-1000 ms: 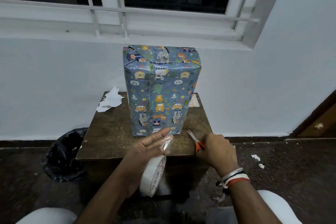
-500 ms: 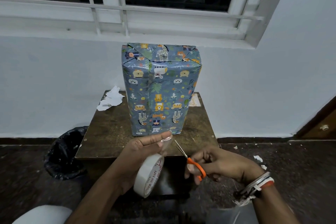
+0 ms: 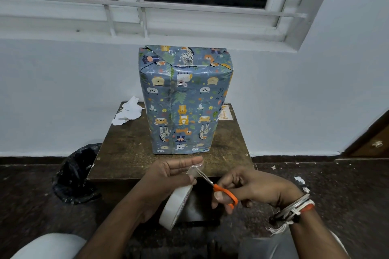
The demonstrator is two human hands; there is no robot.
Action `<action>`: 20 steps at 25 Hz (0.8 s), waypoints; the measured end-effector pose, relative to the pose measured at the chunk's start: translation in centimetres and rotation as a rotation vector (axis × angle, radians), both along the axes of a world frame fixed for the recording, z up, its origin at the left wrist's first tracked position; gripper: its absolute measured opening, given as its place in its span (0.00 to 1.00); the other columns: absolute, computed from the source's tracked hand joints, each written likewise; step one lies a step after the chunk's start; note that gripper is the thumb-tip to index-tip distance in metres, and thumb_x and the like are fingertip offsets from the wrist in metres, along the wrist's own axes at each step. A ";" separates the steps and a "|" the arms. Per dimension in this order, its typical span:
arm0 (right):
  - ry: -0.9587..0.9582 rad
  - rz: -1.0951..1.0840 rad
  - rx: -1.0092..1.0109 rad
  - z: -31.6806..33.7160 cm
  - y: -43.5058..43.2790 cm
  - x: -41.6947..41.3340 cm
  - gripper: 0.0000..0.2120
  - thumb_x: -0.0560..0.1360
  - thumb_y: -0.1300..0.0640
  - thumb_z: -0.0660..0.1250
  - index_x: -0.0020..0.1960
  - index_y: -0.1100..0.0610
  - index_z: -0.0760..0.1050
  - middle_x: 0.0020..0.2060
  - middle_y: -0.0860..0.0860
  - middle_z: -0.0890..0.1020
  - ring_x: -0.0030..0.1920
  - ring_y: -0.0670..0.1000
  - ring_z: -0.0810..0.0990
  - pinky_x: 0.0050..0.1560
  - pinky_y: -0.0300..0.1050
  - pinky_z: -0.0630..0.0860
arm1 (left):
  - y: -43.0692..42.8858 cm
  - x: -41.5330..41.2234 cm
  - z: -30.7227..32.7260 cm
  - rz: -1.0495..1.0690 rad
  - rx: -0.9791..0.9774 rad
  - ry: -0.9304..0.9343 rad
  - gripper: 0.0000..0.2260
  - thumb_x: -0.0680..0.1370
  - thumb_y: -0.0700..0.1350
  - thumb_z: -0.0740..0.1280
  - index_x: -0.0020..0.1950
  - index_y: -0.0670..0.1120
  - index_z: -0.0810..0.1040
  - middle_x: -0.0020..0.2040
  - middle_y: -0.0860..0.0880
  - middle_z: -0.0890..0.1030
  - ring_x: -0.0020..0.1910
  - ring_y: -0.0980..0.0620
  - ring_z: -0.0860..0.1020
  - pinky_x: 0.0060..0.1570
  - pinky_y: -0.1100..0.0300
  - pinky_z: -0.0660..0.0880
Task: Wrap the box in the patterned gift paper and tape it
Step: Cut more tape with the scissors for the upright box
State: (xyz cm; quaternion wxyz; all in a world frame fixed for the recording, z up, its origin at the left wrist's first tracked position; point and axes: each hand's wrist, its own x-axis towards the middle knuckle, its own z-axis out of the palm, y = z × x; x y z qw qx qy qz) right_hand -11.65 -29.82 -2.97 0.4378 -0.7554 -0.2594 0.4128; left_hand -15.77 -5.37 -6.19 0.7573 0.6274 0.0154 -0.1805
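The box (image 3: 185,99), covered in blue animal-patterned gift paper, stands upright on a small brown table (image 3: 126,153) against the wall. In front of the table's near edge my left hand (image 3: 168,176) holds a white tape roll (image 3: 175,208) and pinches a short clear strip of tape (image 3: 194,169) pulled up from it. My right hand (image 3: 252,189) grips orange-handled scissors (image 3: 219,189), whose blades reach the strip just below my left fingertips.
Torn white paper scraps (image 3: 128,111) lie at the table's back left corner and a small card (image 3: 225,114) sits behind the box at the right. A black bin bag (image 3: 75,174) stands on the floor left of the table. More scraps dot the floor at right.
My right hand turned and brought the scissors from the table edge to the tape strip; the blades now meet the strip. My left hand keeps the roll and strip in place.
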 end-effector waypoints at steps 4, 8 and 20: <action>0.002 0.010 0.011 -0.3 0.0 0.1 0.15 0.80 0.49 0.70 0.55 0.61 0.84 0.34 0.45 0.84 0.30 0.42 0.73 0.29 0.38 0.64 | -0.1 0.0 0.2 -0.017 0.001 0.006 0.20 0.76 0.27 0.68 0.64 0.44 0.83 0.59 0.44 0.86 0.49 0.56 0.84 0.47 0.65 0.78; -0.007 0.020 0.007 -0.5 -0.1 0.2 0.13 0.80 0.51 0.70 0.56 0.61 0.85 0.34 0.45 0.84 0.31 0.41 0.74 0.29 0.36 0.65 | 0.0 0.1 0.2 -0.027 -0.030 0.031 0.20 0.76 0.27 0.68 0.64 0.44 0.83 0.60 0.45 0.85 0.49 0.55 0.84 0.47 0.64 0.79; -0.003 0.008 0.019 -0.2 -0.2 0.1 0.16 0.79 0.49 0.70 0.52 0.62 0.84 0.32 0.45 0.83 0.29 0.42 0.74 0.29 0.37 0.65 | 0.1 0.3 0.0 -0.066 -0.057 0.041 0.20 0.76 0.28 0.68 0.63 0.46 0.84 0.62 0.45 0.84 0.49 0.52 0.83 0.48 0.62 0.79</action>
